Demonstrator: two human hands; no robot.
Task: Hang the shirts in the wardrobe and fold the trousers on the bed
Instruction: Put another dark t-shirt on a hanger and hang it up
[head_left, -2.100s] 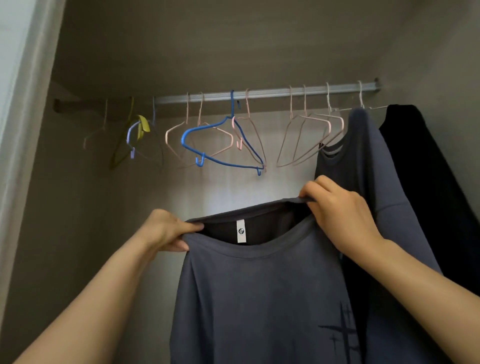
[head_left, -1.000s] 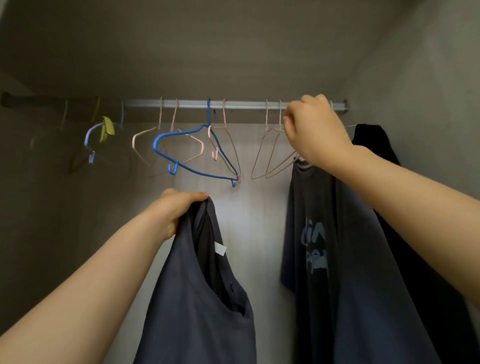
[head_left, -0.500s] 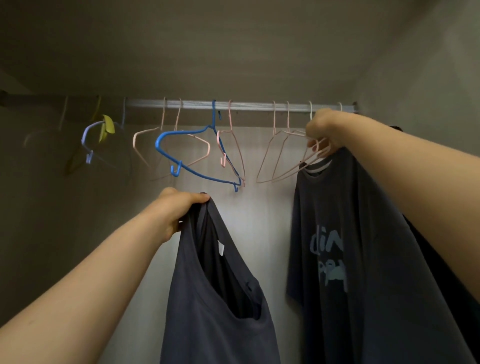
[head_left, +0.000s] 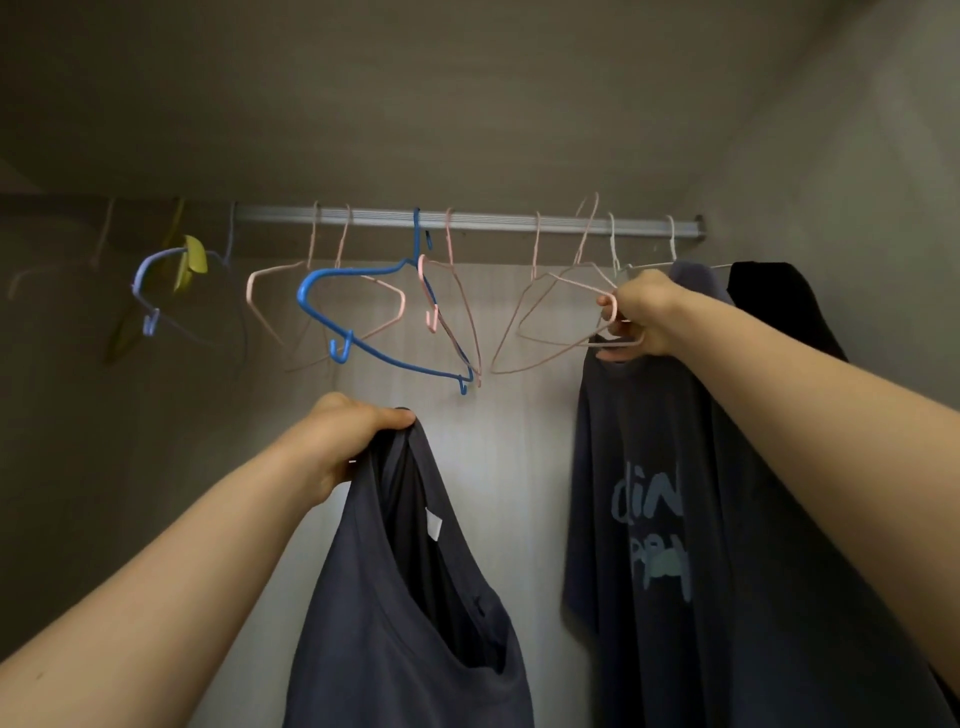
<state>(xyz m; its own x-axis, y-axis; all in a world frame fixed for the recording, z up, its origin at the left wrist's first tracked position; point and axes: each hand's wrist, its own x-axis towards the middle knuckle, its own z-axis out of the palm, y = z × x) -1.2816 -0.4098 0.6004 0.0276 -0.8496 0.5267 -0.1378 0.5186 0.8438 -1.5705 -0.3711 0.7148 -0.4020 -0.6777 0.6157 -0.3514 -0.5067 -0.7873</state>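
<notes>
Head: shirt (head_left: 405, 597) well below rail (head_left: 493, 219)

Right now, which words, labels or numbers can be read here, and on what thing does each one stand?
"din": pale letters on the chest of the hanging grey T-shirt.
Second printed line under it: too blurred to read.
White tag inside the neck of the grey shirt that the left hand holds: too small to read.
</notes>
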